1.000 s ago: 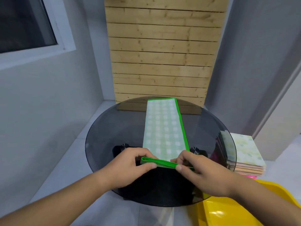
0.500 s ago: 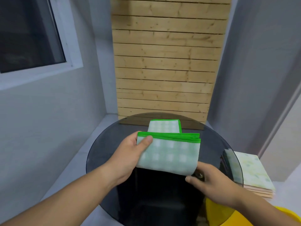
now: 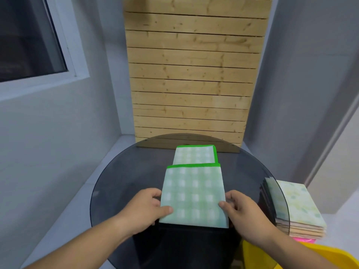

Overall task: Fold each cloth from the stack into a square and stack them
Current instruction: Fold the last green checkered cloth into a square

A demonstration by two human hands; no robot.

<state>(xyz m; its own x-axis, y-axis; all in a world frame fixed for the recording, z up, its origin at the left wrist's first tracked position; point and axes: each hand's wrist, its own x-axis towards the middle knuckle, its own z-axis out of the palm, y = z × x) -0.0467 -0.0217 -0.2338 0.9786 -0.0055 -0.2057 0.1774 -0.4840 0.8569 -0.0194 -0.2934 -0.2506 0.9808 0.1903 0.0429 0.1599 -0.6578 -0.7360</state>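
Head view: both thumbs are pressing down on top of the cloth point(image 3: 194, 193) at its near corners, with the other fingers curling in at the side edges, so each hand is pinching it. The left hand point(image 3: 145, 209) is gripping the near-left corner and the right hand point(image 3: 245, 211) is gripping the near-right one, with the cloth sitting right between them. Can't really tell if the near end is resting flat or being lifted a bit.

The cloth is pale green check with a bright green border. It's doubled over, and the top layer's green edge is stopping short of the far end, so a strip of the bottom layer is showing past it. It's lying mid-table point(image 3: 120, 181), on dark round glass. A stack point(image 3: 297, 206) of cloths is sitting off to the right, well apart from the hands, with a yellow bin point(image 3: 303, 258) below it.
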